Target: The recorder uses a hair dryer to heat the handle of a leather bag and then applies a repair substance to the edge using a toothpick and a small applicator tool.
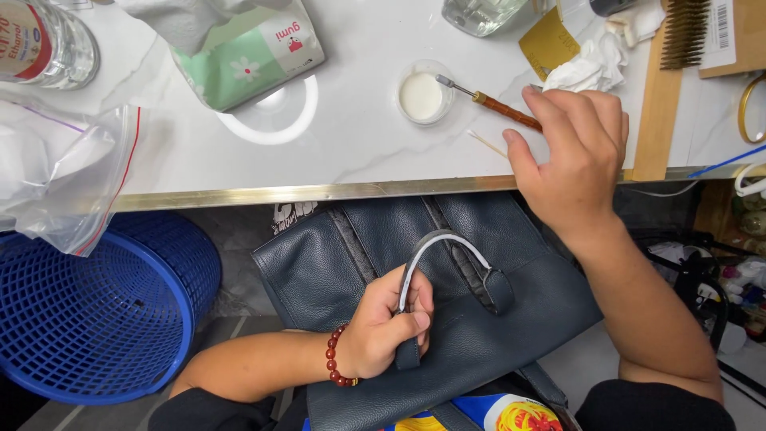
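Note:
A dark blue-grey leather bag [471,319] lies on my lap below the table edge. My left hand [387,327], with a red bead bracelet at the wrist, grips the bag's curved handle [447,243], whose edge shows a pale coating. My right hand [574,152] rests over the table edge, its fingers on a wooden-handled metal-tipped tool [495,104]. The tool's tip leans on a small round dish of white liquid [423,96]. A thin wooden stick [487,142] lies beside my right thumb.
The white marble table [351,152] has a brass front edge. On it are a green tissue pack [247,56], a clear bottle [44,44], a plastic bag [56,168], crumpled tissue [590,68], yellow sandpaper [549,40] and a wire brush [682,32]. A blue mesh basket [96,311] stands at the lower left.

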